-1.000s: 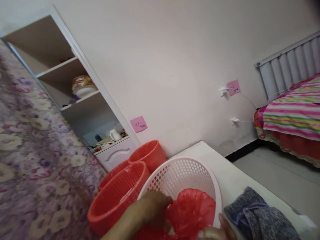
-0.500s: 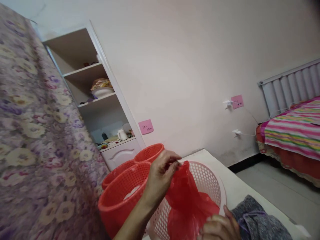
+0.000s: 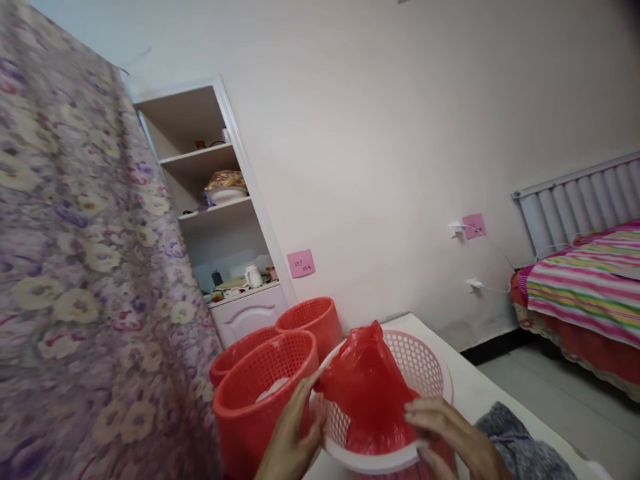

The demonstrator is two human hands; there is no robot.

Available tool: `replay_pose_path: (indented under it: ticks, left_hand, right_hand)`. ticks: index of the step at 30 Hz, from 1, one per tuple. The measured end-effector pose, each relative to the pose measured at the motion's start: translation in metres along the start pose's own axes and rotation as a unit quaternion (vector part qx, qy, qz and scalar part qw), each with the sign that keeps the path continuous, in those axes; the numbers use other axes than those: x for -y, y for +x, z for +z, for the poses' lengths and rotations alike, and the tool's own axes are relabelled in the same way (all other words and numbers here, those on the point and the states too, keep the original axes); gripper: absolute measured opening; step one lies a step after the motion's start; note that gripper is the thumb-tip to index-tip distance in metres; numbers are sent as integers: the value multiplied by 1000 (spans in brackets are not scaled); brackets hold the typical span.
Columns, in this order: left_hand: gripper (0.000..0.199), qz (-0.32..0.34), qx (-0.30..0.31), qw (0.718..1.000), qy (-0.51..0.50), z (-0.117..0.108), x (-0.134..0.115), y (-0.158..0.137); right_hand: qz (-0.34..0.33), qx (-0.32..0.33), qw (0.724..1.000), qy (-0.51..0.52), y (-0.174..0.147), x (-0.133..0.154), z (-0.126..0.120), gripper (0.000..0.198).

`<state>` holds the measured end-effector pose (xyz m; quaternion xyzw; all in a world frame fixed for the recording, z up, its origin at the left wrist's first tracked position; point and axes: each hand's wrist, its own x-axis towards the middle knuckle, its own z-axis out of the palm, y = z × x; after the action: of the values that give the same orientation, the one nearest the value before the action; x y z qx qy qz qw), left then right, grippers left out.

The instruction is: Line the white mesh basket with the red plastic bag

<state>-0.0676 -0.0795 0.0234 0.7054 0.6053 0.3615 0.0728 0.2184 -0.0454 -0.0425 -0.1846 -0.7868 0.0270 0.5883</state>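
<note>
A red plastic bag (image 3: 367,393) stands up in a peak inside a pale pink perforated basket (image 3: 425,360) on a white table (image 3: 465,393). My left hand (image 3: 290,440) touches the bag's left edge at the basket's rim, fingers pinching the plastic. On the bag's lower right side my right hand (image 3: 450,433) grips the plastic over the basket's front rim. The lower parts of both hands run out of the picture.
Three red perforated baskets (image 3: 265,393) stand left of the pink one. A grey knitted cloth (image 3: 520,447) lies on the table at the right. A floral curtain (image 3: 75,267) hangs at left, white shelves (image 3: 215,213) behind, a striped bed (image 3: 585,287) far right.
My left hand has let go of the bag's top and dropped to its left edge. My right hand has moved up onto the bag. The camera has tilted and panned left.
</note>
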Motion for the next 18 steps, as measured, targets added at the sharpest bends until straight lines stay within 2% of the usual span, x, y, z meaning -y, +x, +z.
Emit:
replay_pose_path:
  ticks: [4,8,11,15,18]
  left_hand:
    - [23,73,-15,997,35,12,-14,9]
    - [22,215,-40,975,44,13,-42,11]
    - [22,306,-36,951,40,12,-66,8]
    - [16,326,27,942,76,3,-88,7]
    - [15,302,39,942,144,-9,-87,9]
  right_hand:
    - [61,62,996,33,23,12,6,43]
    - [93,75,992,42,38,17,11,70]
    - [77,97,991,48,50,17,8,76]
    - [78,148,986,22,61,12,9,70]
    - [104,190,975,-40,66,4,9,50]
